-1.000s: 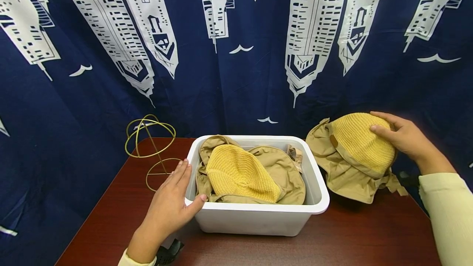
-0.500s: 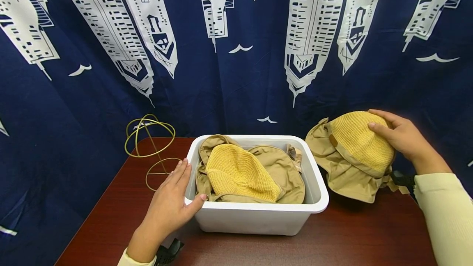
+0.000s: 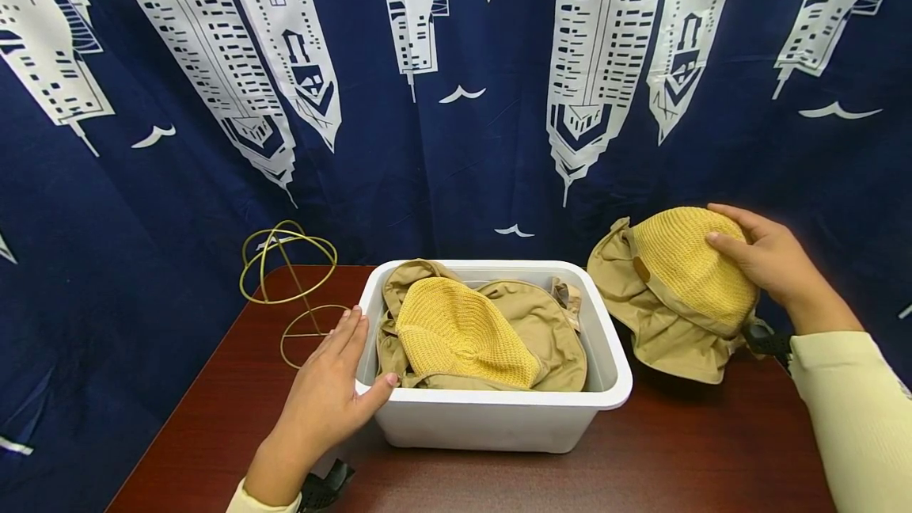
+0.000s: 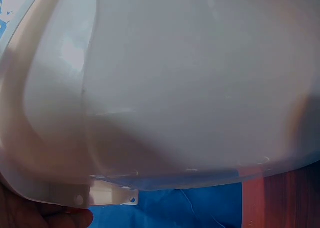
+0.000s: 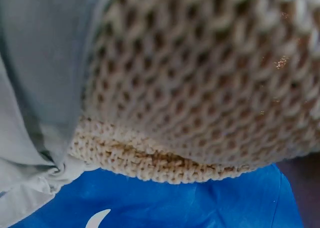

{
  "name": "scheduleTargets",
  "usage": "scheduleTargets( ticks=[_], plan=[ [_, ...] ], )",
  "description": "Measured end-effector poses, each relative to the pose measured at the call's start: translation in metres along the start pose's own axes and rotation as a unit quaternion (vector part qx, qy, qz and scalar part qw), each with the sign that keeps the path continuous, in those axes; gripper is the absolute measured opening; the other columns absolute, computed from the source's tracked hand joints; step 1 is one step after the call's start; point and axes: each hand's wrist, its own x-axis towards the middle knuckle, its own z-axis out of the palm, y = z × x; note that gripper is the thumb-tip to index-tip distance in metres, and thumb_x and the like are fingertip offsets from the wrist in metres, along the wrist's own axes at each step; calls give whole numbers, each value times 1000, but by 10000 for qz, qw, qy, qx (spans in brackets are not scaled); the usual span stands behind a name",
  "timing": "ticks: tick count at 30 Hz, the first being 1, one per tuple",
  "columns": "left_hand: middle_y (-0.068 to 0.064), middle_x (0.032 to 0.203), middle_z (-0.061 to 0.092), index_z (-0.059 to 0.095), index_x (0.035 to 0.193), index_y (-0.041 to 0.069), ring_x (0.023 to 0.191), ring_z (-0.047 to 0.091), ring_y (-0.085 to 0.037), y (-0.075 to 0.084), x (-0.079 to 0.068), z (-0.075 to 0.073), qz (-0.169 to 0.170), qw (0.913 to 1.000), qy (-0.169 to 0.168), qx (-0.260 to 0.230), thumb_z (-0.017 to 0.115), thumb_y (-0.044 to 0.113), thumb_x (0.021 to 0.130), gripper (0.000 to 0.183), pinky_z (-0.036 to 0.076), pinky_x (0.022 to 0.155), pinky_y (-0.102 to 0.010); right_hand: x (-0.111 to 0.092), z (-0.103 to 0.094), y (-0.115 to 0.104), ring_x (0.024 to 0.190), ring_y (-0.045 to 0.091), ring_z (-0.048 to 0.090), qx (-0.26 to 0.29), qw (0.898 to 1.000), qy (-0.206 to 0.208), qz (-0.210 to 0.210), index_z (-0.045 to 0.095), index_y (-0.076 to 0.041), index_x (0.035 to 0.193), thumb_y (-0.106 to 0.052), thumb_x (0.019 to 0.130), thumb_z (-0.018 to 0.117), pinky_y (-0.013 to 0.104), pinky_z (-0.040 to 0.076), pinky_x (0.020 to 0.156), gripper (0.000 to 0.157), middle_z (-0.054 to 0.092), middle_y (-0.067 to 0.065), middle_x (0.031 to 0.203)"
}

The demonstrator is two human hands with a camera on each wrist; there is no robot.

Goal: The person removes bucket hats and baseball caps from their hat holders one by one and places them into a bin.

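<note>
My right hand [image 3: 765, 260] grips the crown of a sun hat [image 3: 687, 267], yellow knit with a tan cloth brim and a small brown tag, at the right of the head view. Its knit weave [image 5: 200, 77] fills most of the right wrist view. With fingers straight, my left hand [image 3: 328, 394] rests on the left rim of a white plastic bin [image 3: 492, 422]. Inside the bin lies a second hat [image 3: 463, 335] of the same yellow and tan, crown up and partly dented. The bin's wall [image 4: 190, 77] takes up the left wrist view.
A gold wire hat stand [image 3: 288, 260] stands at the back left of the dark red wooden table [image 3: 235, 418]. Behind everything hangs a navy curtain [image 3: 427, 172] with white skyline prints. A tan strap [image 3: 568, 295] lies at the bin's back right corner.
My right hand and the hat it grips have moved slightly up and to the left. The left hand and the bin have stayed in place.
</note>
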Motion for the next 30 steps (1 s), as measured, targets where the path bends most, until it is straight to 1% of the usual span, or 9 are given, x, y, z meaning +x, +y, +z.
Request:
scheduleTargets(
  ticks=[2, 4, 9, 13, 17, 21, 25, 30],
  plan=[
    [-26, 149, 42, 48, 140, -11, 139, 40, -38, 0, 0, 0, -8, 10000, -13, -3, 62, 49, 87, 81, 37, 108, -54, 0, 0, 0, 85, -7, 51, 36, 10000, 34, 9, 47, -9, 148, -30, 97, 64, 11, 47, 64, 57, 51, -18, 119],
    [-25, 149, 42, 48, 140, -10, 139, 40, -38, 0, 0, 0, -20, 10000, -32, -4, 62, 49, 87, 81, 37, 108, -54, 0, 0, -1, 83, -6, 52, 65, 9999, 60, 60, 49, -9, 147, -31, 97, 65, 13, 48, 63, 57, 51, -23, 114],
    [-25, 149, 42, 48, 140, -11, 139, 40, -38, 1, -1, 1, -44, 10000, -43, 13, 62, 49, 87, 81, 37, 108, -54, -1, 1, -4, 83, -7, 53, 244, 9995, 137, 146, 54, -12, 144, -32, 97, 65, 13, 49, 63, 53, 53, -30, 108],
    [-25, 149, 42, 48, 140, -11, 139, 40, -38, 1, 0, 1, -52, 10000, -47, 43, 62, 50, 87, 81, 37, 109, -54, -2, 2, -6, 89, -9, 52, 482, 9984, 279, 35, 59, -12, 140, -27, 97, 66, 9, 47, 66, 46, 55, -35, 104],
    [-25, 150, 41, 48, 141, -10, 139, 40, -38, 1, 0, 0, -84, 9999, -74, 43, 62, 49, 87, 81, 37, 109, -55, -3, 2, -8, 93, -12, 52, 726, 9966, 376, -100, 62, -12, 137, -22, 97, 66, 6, 46, 69, 41, 57, -36, 102],
    [-25, 150, 41, 48, 141, -10, 139, 39, -38, 1, 0, 0, -99, 9999, -88, 19, 62, 49, 87, 81, 36, 109, -55, -3, 2, -12, 95, -11, 51, 760, 9955, 553, -146, 63, -12, 135, -21, 97, 65, 4, 44, 71, 40, 57, -37, 101],
    [-24, 150, 41, 48, 141, -10, 139, 39, -37, 1, 0, 0, -98, 9999, -88, 16, 62, 49, 87, 81, 36, 109, -55, -1, 1, -14, 96, -9, 51, 701, 9952, 680, -56, 63, -12, 136, -23, 97, 66, 3, 43, 72, 41, 57, -38, 100],
    [-25, 150, 41, 48, 141, -10, 139, 39, -37, 1, 0, 0, -65, 10000, -64, -6, 62, 49, 87, 82, 36, 109, -54, 0, -2, -15, 93, -9, 50, 646, 9952, 728, 130, 64, -17, 135, -25, 96, 66, 4, 44, 70, 40, 56, -38, 98]
  ],
)
